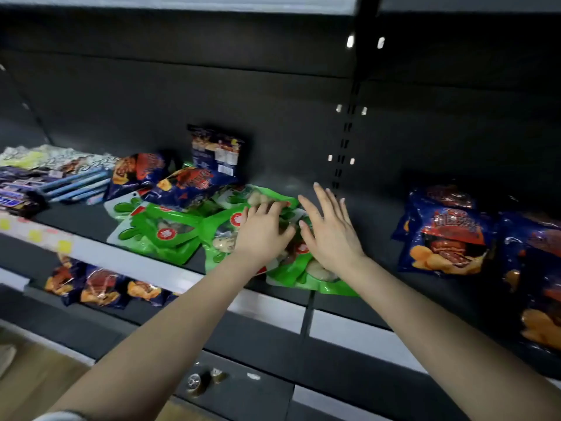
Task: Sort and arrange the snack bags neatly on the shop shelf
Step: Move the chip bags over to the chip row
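Note:
Several green snack bags (165, 235) lie in a loose pile on the middle of the dark shelf (373, 214). My left hand (261, 232) rests on top of the pile, its fingers bent over the upper edge of a green bag (273, 197). Beside it, my right hand (329, 229) lies flat on another green bag (306, 278) with straight, spread fingers. Dark blue chip bags (182, 183) are heaped behind the green ones, and one blue bag (217, 150) stands upright against the back wall.
More blue chip bags (446, 235) lie at the right of the shelf. Flat purple bars and pale packets (45, 177) are stacked at the left. Blue bags (100, 288) sit on the lower shelf. A slotted upright (346, 138) divides the back wall.

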